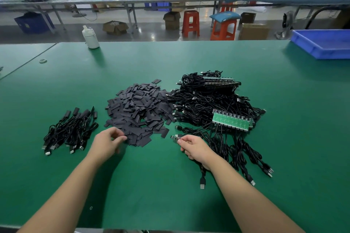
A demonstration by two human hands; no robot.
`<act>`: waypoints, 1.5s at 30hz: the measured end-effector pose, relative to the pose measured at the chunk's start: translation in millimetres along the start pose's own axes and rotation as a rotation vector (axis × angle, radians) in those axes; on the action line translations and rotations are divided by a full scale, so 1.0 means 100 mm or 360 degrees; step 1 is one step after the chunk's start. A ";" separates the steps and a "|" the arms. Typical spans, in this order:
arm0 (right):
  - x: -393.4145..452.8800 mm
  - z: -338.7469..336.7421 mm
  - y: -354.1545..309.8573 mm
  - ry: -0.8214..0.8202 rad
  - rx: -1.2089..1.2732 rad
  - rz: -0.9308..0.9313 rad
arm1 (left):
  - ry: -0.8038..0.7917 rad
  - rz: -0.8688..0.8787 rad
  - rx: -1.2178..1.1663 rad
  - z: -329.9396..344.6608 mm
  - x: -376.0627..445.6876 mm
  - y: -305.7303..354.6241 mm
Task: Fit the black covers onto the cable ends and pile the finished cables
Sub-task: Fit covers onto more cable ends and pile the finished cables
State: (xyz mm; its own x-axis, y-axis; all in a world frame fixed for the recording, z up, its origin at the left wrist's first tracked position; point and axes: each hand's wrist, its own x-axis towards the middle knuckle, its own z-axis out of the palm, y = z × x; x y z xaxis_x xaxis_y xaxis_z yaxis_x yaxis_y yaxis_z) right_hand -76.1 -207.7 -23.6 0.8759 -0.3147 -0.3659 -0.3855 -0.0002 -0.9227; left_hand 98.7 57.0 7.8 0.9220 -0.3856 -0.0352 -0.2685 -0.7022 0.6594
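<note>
The right hand [193,147] pinches a cable end [175,137], a small bare board pointing left, with the cable trailing back under the wrist. The left hand [108,142] has its fingers curled at the near edge of the heap of black covers [140,111]; whether a cover is already between the fingertips cannot be told. The step in hand appears to be picking 1 cover and sleeving it over the board. Done well, the left hand should lift a single cover clear of its neighbours, open its mouth, and slide it square over the board while the right hand keeps the board level. The finished cables [70,130] lie in a small pile to the left, well apart from the heap. The unfinished cables [212,100] form a large tangle to the right, touching the heap, with a green board panel [230,122] resting on it. Loose loops near the right wrist could snag. Further off on the green table [170,195] stand a white bottle [90,37] and a blue tray [322,43].
</note>
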 end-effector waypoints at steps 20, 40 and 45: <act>0.06 -0.02 0.10 0.0189 0.0287 -0.0047 | -0.0417 0.0289 -0.0435 1.14 -0.41 0.86; 0.10 -0.17 0.00 -0.0182 0.0186 0.0114 | 0.0131 0.0486 -0.0307 1.23 -0.41 0.66; 0.11 -0.20 -0.01 -0.0265 0.0126 0.0122 | 0.0177 0.0584 -0.0241 1.24 -0.41 0.64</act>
State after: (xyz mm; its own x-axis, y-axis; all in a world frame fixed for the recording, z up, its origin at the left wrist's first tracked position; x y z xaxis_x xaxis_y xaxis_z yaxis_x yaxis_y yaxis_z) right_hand -72.4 -230.2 -24.3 0.8834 -0.1496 -0.4442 -0.4344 0.0944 -0.8958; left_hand 9.4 -46.1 -41.4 0.7993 -0.5213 0.2988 -0.5488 -0.4310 0.7163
